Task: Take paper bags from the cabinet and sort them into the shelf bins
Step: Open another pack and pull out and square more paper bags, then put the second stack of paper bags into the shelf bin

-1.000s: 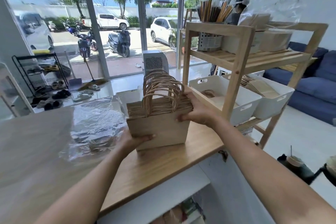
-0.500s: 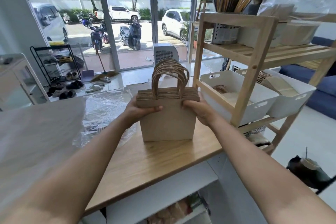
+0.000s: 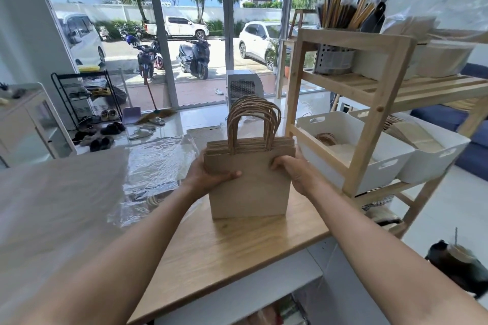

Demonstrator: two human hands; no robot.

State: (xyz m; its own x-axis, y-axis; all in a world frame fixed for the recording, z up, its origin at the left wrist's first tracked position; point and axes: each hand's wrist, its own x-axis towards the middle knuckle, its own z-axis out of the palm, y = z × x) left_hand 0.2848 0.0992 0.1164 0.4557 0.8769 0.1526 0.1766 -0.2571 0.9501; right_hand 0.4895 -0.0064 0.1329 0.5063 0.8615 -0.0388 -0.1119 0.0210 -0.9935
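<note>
A stack of brown paper bags (image 3: 250,187) with twisted paper handles stands upright on the wooden countertop (image 3: 237,250). My left hand (image 3: 208,174) grips the stack's left edge and my right hand (image 3: 295,169) grips its right edge. To the right stands a wooden shelf (image 3: 369,119) with two white bins. The nearer bin (image 3: 375,169) holds some light bags with handles. The farther bin (image 3: 435,158) holds flat brown bags.
Crumpled clear plastic wrap (image 3: 155,163) lies on the counter to the left of the bags. The shelf's top tier carries a grey holder (image 3: 332,60) with sticks and plastic-wrapped packs. An open cabinet compartment (image 3: 277,311) shows below the counter. A blue sofa (image 3: 470,140) sits behind the shelf.
The stack went from tilted to upright and squared on the counter. My left hand moved from its lower corner up to its left edge. The view shifted slightly.
</note>
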